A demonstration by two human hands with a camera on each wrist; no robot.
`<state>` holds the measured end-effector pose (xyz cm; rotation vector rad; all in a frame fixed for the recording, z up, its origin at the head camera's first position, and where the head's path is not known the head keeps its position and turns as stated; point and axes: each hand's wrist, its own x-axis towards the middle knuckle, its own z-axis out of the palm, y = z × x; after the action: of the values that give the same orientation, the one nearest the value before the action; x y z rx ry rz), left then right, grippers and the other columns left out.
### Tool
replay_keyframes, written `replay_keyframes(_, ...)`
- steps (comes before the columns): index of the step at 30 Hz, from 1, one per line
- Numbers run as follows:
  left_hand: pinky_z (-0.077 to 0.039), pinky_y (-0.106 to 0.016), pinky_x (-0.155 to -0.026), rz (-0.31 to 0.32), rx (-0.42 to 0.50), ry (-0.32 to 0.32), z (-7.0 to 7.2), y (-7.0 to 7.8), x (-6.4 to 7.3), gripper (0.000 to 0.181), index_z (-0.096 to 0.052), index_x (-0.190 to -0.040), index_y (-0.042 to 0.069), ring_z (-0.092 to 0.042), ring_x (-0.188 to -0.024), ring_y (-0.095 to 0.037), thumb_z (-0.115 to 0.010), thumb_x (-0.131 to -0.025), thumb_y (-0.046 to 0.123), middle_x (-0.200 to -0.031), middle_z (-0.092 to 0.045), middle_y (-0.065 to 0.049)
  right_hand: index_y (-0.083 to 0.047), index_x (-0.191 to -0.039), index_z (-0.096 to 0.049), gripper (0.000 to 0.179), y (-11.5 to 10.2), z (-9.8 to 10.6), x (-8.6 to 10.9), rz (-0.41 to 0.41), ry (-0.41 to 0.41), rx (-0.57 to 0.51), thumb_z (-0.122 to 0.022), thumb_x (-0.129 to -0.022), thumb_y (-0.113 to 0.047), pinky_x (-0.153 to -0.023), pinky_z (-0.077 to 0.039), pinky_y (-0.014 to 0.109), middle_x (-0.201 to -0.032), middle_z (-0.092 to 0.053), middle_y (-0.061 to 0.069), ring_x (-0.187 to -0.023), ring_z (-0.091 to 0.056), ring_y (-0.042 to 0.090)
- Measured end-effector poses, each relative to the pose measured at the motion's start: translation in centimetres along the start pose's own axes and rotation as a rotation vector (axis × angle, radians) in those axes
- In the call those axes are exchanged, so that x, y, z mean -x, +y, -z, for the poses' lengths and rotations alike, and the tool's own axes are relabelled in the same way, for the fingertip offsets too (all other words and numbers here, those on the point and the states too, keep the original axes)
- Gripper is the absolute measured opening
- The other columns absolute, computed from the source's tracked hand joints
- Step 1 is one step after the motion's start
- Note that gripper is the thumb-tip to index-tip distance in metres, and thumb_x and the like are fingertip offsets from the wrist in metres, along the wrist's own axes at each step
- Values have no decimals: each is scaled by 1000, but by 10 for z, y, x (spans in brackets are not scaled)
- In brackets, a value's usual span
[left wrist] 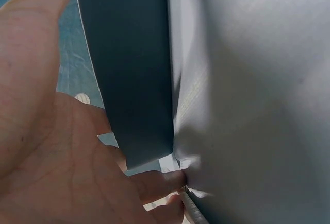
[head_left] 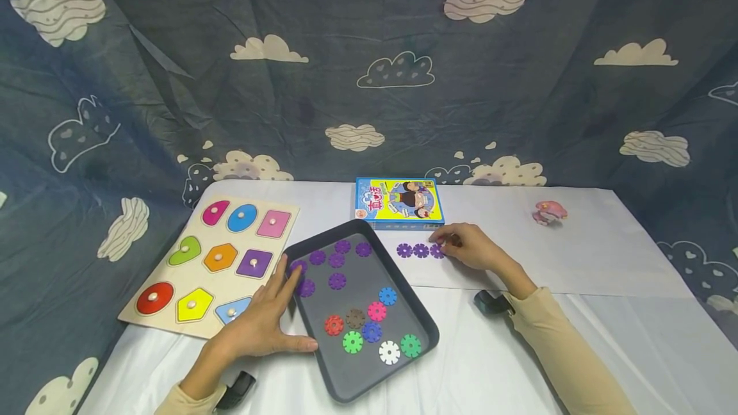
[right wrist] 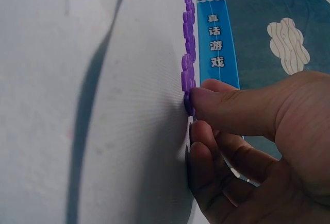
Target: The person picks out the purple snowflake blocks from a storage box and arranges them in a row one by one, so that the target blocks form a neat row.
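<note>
Three purple notched discs (head_left: 421, 250) form a row on the white tabletop, right of the grey tray (head_left: 389, 370). My right hand (head_left: 471, 246) pinches the right-hand disc (right wrist: 187, 103) of the row between thumb and finger, low at the cloth; in the right wrist view the row shows edge-on. At the tray's left side rests my left hand (head_left: 259, 319), fingers spread, thumb against the rim and fingertips over the far left corner. Those fingers are near purple discs (head_left: 306, 288) inside. The left wrist view shows the tray's outer wall (left wrist: 129, 69) beside the palm.
Several coloured discs (head_left: 371, 332) lie at the tray's near end. A wooden knob puzzle (head_left: 190, 261) is on the left. Behind the tray sits a blue and yellow box (head_left: 398, 202). A pink figurine (head_left: 549, 212) stands at the far right, before a cloud-patterned cloth (head_left: 323, 101).
</note>
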<state>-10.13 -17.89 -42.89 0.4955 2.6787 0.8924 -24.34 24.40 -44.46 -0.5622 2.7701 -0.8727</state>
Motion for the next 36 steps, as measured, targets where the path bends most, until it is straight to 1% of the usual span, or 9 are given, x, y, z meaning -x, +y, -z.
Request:
replay_keyframes(6,-6,-73,-117,1,3,-3,1,1,0,132,-11,-161,5,2,-153,-47,-83,-67,64,-166,18,-20,-7,-115,-72,27,-1,0,0,-4,-1,-2,-66,-90,1,-76,-50,32,-101,-69,7,-84,-55,18)
replay_keyframes(13,-6,-73,-117,8,7,-4,1,1,0,132,-11,-161,5,2,-153,-48,-84,-67,63,-166,18,-20,-6,-116,-72,27,-1,3,1,27,-7,-6,-66,-91,0,-82,-53,36,-107,-71,9,-88,-60,19)
replay_keyframes(17,-6,-72,-117,14,15,-11,2,2,0,132,-11,-161,5,2,-152,-48,-84,-67,63,-166,18,-20,-5,-120,-70,28,-2,5,2,39,0,-16,-66,-92,-2,-81,-56,37,-111,-71,12,-94,-65,23)
replay_keyframes(19,-6,-72,-117,14,22,-13,3,2,1,131,-12,-161,5,2,-152,-48,-84,-68,62,-166,18,-20,-5,-122,-69,30,-5,7,3,47,8,-19,-67,-92,-3,-83,-58,39,-114,-71,14,-98,-67,26)
replay_keyframes(22,-6,-72,-118,12,20,-12,3,2,1,132,-12,-161,5,2,-152,-48,-84,-67,62,-166,19,-19,-4,-124,-68,32,-11,10,5,73,20,-27,-68,-92,-3,-86,-58,44,-118,-70,15,-102,-67,30)
replay_keyframes(25,-6,-72,-117,10,13,-8,3,1,1,132,-11,-161,5,2,-152,-48,-84,-68,62,-166,19,-20,-2,-123,-68,32,-18,12,5,110,32,-28,-69,-91,-2,-90,-57,46,-118,-70,15,-103,-67,30)
replay_keyframes(28,-6,-72,-117,11,16,-11,3,1,1,131,-11,-161,5,2,-153,-48,-84,-68,62,-166,19,-19,0,-122,-68,32,-27,14,4,140,26,-31,-71,-90,-2,-88,-58,44,-117,-71,14,-101,-67,27)
replay_keyframes(31,-5,-72,-117,16,21,-18,2,1,1,131,-11,-161,5,3,-153,-48,-84,-68,62,-166,20,-19,2,-120,-69,31,-35,16,3,173,4,-36,-72,-90,-2,-87,-59,42,-116,-72,16,-99,-67,25)
replay_keyframes(36,-5,-72,-117,13,19,-15,2,1,0,132,-11,-161,5,3,-152,-48,-84,-68,62,-166,19,-19,3,-116,-70,27,-54,21,-1,242,-30,-66,-72,-89,-2,-90,-59,42,-112,-72,17,-98,-68,24)
